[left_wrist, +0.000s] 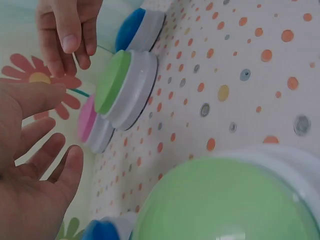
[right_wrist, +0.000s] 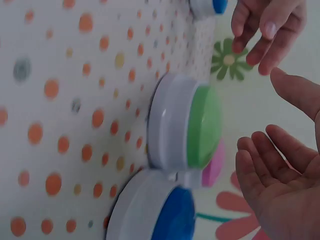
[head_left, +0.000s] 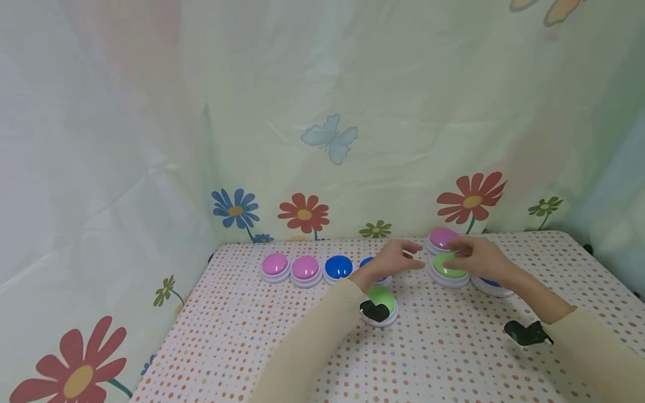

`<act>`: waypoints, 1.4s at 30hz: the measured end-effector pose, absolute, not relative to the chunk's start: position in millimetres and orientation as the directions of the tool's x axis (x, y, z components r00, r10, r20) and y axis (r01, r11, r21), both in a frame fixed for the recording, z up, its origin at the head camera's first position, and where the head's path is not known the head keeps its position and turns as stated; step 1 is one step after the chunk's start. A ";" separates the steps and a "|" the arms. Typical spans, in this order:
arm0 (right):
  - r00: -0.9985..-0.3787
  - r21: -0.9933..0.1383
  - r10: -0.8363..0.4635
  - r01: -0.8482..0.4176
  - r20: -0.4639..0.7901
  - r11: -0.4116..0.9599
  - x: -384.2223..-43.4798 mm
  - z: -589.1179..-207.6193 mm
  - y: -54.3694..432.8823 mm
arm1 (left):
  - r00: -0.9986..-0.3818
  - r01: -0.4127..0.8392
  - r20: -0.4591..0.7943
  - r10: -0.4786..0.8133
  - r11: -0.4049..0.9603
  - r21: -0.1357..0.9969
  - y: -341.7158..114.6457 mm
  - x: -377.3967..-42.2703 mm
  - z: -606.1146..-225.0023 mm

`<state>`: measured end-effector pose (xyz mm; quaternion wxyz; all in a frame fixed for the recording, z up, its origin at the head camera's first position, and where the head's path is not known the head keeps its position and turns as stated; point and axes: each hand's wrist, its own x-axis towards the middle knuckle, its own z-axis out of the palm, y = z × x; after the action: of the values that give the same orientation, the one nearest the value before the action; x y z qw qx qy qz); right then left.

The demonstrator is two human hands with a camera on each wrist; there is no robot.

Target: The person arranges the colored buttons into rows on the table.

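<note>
Floral bkgd (head_left: 282, 73), dotted tbl (head_left: 227, 336), btns (head_left: 339, 267).

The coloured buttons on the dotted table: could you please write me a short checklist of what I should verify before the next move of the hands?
1. Left hand empty: ok, it holds nothing.
2. Right hand empty: ok, it holds nothing.
3. Green button under the right hand free of contact: ok, the wrist views show a gap above it.
4. Front green button fully visible in the head view: not ok, the left cuff and its dark patch cover part of it.
5. Blue button near the right wrist pressed or not: cannot tell.
</note>
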<state>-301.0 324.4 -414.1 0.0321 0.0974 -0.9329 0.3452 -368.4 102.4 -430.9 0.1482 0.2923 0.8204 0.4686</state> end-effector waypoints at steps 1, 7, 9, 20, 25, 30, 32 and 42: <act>-0.979 -0.634 -0.159 -0.204 0.128 0.746 -303.6 -415.8 328.2 | -0.791 0.332 0.025 0.612 0.394 0.857 105.9 -369.2 -432.9; -0.976 -0.613 -0.167 -0.216 0.137 0.760 -309.1 -423.7 347.1 | -0.812 0.285 -0.014 0.584 0.417 0.863 125.3 -370.8 -448.7; -0.977 -0.612 -0.170 -0.211 0.125 0.762 -309.9 -426.8 352.1 | -0.813 0.284 -0.020 0.581 0.427 0.858 130.5 -370.1 -453.7; -0.972 -0.615 -0.226 -0.217 0.065 0.758 -322.1 -447.5 357.6 | -0.820 0.279 -0.007 0.573 0.410 0.868 143.8 -367.7 -471.2; -0.967 -0.631 -0.246 -0.228 0.060 0.741 -324.8 -449.7 357.6 | -0.822 0.302 0.010 0.570 0.421 0.855 149.8 -368.0 -472.1; -0.962 -0.610 -0.265 -0.248 0.065 0.753 -325.5 -448.3 356.5 | -0.821 0.329 0.028 0.570 0.434 0.839 151.4 -365.6 -467.5; -0.961 -0.608 -0.268 -0.250 0.063 0.754 -324.9 -447.0 355.3 | -0.819 0.338 0.038 0.572 0.429 0.838 151.3 -364.4 -465.7; -0.958 -0.616 -0.273 -0.268 0.088 0.741 -321.9 -446.9 351.4 | -0.814 0.339 0.051 0.578 0.402 0.850 147.2 -365.5 -467.3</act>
<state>-321.9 351.4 -446.9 -0.0038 0.1450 -0.9329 0.3296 -365.5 147.2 -467.3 0.1268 0.2769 0.8277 0.4713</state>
